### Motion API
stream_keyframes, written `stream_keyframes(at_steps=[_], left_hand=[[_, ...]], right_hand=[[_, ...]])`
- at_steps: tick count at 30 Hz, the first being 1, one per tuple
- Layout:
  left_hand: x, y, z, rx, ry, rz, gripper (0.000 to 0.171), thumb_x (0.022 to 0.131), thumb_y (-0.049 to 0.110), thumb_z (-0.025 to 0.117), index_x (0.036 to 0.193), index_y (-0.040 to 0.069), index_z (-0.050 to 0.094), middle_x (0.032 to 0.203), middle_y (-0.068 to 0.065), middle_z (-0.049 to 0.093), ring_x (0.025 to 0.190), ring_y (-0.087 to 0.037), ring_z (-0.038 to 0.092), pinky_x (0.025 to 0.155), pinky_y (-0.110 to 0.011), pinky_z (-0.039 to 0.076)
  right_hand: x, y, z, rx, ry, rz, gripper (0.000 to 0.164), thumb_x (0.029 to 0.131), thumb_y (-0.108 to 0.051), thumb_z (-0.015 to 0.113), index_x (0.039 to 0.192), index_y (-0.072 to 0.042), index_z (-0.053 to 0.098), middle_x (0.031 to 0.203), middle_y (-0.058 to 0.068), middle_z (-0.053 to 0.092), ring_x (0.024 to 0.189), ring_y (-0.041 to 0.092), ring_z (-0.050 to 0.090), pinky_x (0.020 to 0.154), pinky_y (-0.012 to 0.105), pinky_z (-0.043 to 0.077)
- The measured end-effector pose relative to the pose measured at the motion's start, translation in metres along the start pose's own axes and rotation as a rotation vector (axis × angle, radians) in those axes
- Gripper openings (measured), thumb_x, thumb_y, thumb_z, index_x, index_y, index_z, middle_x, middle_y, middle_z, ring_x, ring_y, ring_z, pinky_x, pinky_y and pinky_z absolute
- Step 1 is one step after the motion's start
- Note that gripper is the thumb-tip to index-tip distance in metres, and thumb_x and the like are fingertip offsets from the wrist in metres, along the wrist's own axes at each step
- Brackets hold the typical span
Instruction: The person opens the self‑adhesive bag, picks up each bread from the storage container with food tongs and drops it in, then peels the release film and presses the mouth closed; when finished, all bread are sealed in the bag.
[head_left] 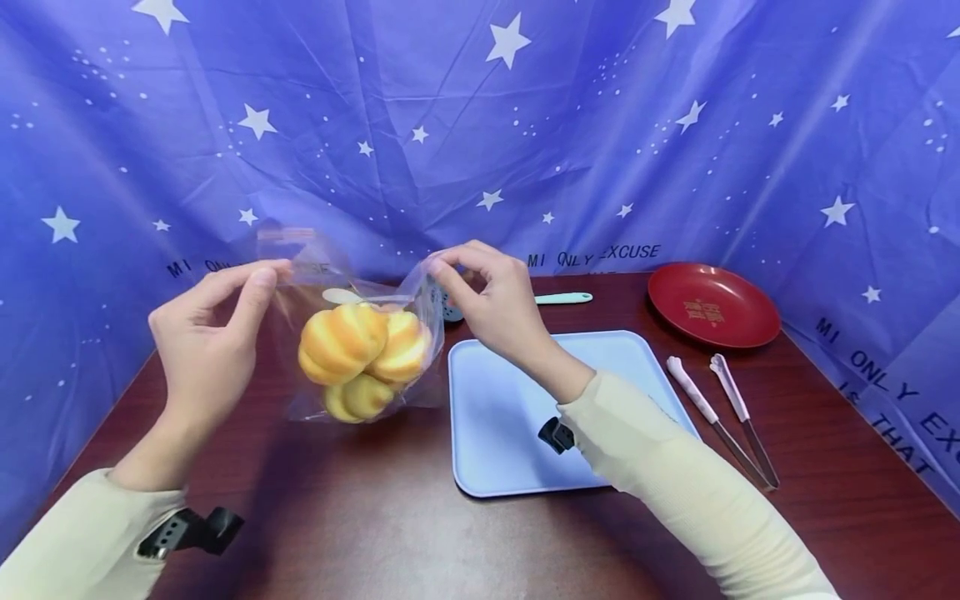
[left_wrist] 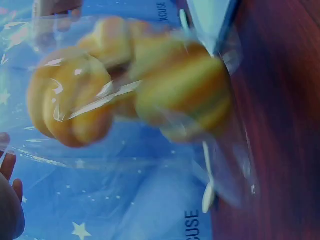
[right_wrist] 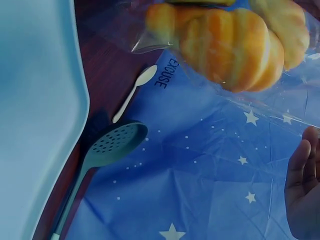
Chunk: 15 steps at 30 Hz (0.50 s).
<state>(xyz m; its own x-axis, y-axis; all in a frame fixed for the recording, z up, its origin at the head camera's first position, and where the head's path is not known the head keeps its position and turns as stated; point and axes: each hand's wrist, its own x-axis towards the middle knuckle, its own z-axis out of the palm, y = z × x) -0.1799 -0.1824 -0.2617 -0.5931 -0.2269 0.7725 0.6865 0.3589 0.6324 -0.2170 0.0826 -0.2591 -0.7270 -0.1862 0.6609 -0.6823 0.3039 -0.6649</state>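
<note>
Here | hands (head_left: pixel 202 337) (head_left: pixel 491 292) pinch clear bag (head_left: pixel 411 297), buns (head_left: pixel 343 343) inside | right one partly hides skimmer (right_wrist: pixel 114 144) | tray (head_left: pixel 510 433), red plate (head_left: pixel 738 304) rightward

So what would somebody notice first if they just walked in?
Probably the golden, bread-like rolls in a clear plastic bag, pinched between the left hand and right hand. Next might be the red plate at the back right, or the blue starry cloth behind everything.
</note>
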Motion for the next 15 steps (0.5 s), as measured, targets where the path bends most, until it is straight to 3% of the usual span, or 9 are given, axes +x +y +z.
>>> stream_keyframes(at_steps=[4, 9, 12, 15], left_hand=[[-0.0001, -0.0055, 0.0011, -0.193, 0.060, -0.078, 0.015, 0.096, 0.000, 0.067, 0.100, -0.011, 0.076, 0.090, -0.002, 0.077, 0.081, -0.012, 0.069, 0.076, -0.019, 0.050], [0.0041, -0.0081, 0.0023, -0.518, 0.242, -0.144, 0.016, 0.094, -0.005, 0.068, 0.096, -0.020, 0.070, 0.082, -0.015, 0.075, 0.076, -0.021, 0.070, 0.081, -0.026, 0.053], [0.0060, -0.0074, 0.0042, -0.584, 0.306, -0.167, 0.014, 0.093, -0.006, 0.068, 0.095, -0.020, 0.070, 0.080, -0.017, 0.074, 0.075, -0.023, 0.070, 0.080, -0.028, 0.054], [0.0058, -0.0067, 0.0061, -0.588, 0.306, -0.174, 0.014, 0.094, -0.006, 0.068, 0.096, -0.019, 0.070, 0.083, -0.017, 0.075, 0.077, -0.023, 0.072, 0.082, -0.027, 0.056]], right_hand=[[0.0015, -0.0023, -0.0003, 0.027, 0.035, -0.001, 0.016, 0.101, -0.019, 0.067, 0.100, -0.008, 0.077, 0.089, 0.000, 0.069, 0.059, 0.015, 0.062, 0.050, 0.029, 0.048], [0.0027, -0.0039, -0.0022, 0.077, 0.095, 0.013, 0.017, 0.103, -0.018, 0.064, 0.099, -0.006, 0.075, 0.090, 0.005, 0.071, 0.060, 0.024, 0.064, 0.049, 0.030, 0.049], [0.0037, -0.0054, -0.0019, 0.114, 0.111, 0.010, 0.018, 0.104, -0.018, 0.062, 0.099, -0.005, 0.073, 0.089, 0.006, 0.070, 0.059, 0.025, 0.063, 0.050, 0.031, 0.051], [0.0055, -0.0067, -0.0008, 0.147, 0.103, 0.006, 0.019, 0.104, -0.018, 0.060, 0.098, -0.004, 0.071, 0.089, 0.004, 0.069, 0.056, 0.024, 0.062, 0.049, 0.033, 0.053]])
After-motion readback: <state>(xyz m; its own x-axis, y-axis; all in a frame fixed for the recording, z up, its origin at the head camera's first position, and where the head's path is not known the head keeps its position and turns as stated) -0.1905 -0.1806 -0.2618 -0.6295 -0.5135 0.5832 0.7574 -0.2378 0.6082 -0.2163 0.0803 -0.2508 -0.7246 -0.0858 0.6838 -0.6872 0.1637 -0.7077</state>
